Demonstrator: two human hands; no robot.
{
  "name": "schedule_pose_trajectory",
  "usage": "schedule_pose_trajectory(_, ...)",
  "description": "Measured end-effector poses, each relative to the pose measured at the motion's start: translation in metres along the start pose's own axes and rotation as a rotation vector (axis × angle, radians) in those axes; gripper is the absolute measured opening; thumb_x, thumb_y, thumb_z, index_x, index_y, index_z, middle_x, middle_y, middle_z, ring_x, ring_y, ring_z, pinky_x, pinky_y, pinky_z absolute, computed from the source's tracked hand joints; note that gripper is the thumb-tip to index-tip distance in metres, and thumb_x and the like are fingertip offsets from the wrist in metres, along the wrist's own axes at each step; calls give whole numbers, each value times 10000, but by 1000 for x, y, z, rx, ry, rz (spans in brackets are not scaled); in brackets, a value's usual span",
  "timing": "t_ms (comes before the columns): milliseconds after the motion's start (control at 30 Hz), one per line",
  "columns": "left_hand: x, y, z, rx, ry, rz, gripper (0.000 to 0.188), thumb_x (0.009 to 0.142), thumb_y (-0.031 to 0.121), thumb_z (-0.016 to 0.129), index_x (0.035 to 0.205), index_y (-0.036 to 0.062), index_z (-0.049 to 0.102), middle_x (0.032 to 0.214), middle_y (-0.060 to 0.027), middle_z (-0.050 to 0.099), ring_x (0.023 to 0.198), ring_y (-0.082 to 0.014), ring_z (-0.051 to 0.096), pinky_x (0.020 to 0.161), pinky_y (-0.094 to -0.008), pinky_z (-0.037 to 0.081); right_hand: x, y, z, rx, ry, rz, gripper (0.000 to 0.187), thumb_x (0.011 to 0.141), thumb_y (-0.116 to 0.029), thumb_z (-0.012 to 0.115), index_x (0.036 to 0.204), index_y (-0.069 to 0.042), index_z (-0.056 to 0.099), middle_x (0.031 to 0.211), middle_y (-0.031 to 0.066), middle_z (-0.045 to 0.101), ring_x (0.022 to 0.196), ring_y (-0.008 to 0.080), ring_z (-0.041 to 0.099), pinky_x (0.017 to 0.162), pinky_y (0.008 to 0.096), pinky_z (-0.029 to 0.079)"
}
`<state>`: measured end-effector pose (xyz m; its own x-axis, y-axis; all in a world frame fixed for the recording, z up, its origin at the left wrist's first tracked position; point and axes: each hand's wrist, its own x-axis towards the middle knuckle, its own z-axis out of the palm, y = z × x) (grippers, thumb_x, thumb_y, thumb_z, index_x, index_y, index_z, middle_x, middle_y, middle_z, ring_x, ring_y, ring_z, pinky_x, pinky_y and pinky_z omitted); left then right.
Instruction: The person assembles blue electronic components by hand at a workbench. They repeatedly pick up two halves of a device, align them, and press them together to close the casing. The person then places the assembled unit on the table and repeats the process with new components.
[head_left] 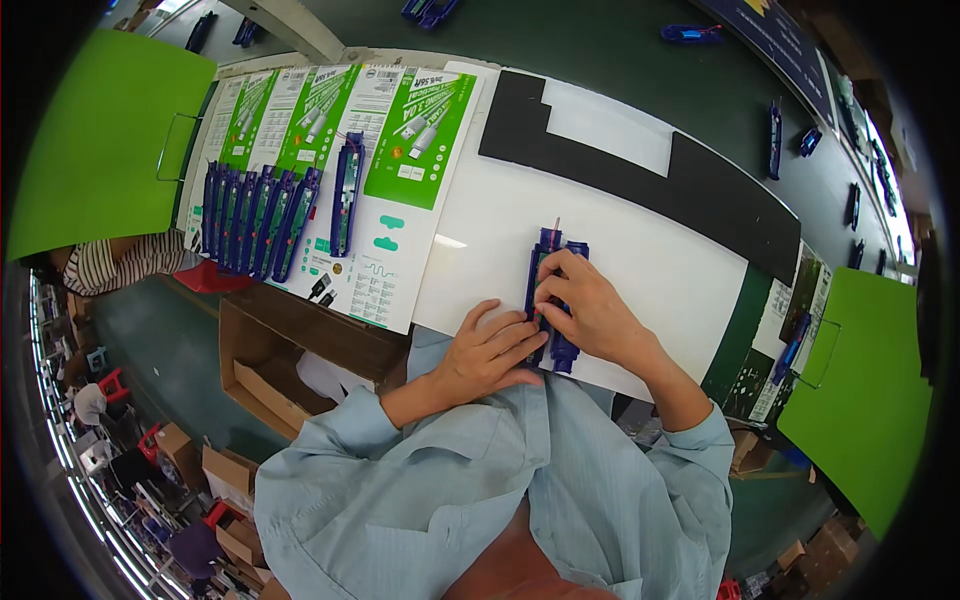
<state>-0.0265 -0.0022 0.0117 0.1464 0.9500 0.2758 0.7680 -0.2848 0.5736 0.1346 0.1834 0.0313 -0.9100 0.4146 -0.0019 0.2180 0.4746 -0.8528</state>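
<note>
working near edge of white desk (660, 290), leaving room both sides; bending left fingers (508, 335), right fingers (563, 265) over two blue casings (565, 352), grip unclear.

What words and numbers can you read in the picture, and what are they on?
I won't copy printed words, but here's where they are:
Green-and-white printed packaging sheet, left: big letters and numbers beside a cable picture; smallest print unreadable.
Long dark-blue printed board, upper right: pale lettering, too small to read.
Dark-and-white printed sheet, right: too small to read.
Two long blue plastic casings, middle: no writing I can make out.
</note>
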Motion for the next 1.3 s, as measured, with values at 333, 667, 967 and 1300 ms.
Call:
schedule_pose_trajectory(333, -10, -5, 15, 76, 19, 19, 655, 760, 365, 919, 1349, 139, 744, 1327, -9, 680, 1257, -216, 618, 1194, -572, 415, -2, 0, 3, -56, -26, 28, 67, 865, -49, 752, 885, -22, 694, 1105, 108, 570, 1009, 308, 589, 900, 411, 511)
schedule_pose_trajectory(667, -12, -8, 16, 105, 21, 41, 633, 757, 355, 917, 1326, 132, 756, 1341, -21, 688, 1271, -210, 625, 1189, -579, 425, -4, -1, 8, -8, -6, -48, 77, 855, -14, 749, 877, -25, 676, 1069, 101, 561, 982, 305, 574, 887, 410, 495)
schedule_pose_trajectory(967, 4, 0, -7, 113, -84, 14, 613, 793, 292, 884, 1346, 87, 717, 1471, -97, 617, 1286, -266, 617, 1158, -507, 471, -38, -23, 9, -110, 225, 219, 603, 902, -227, 836, 1421, -64, 577, 1184, 197, 562, 979, 379, 662, 796, 466, 572)
schedule_pose_trajectory(1300, 68, 10, -64, 105, -107, 158, 355, 864, 112, 780, 1199, 10, 720, 1324, -164, 675, 1164, -333, 683, 981, -411, 601, -40, -18, -44, 68, 79, 350, 695, 919, -272, 834, 1503, -31, 545, 1119, 224, 548, 942, 420, 665, 821, 482, 560)
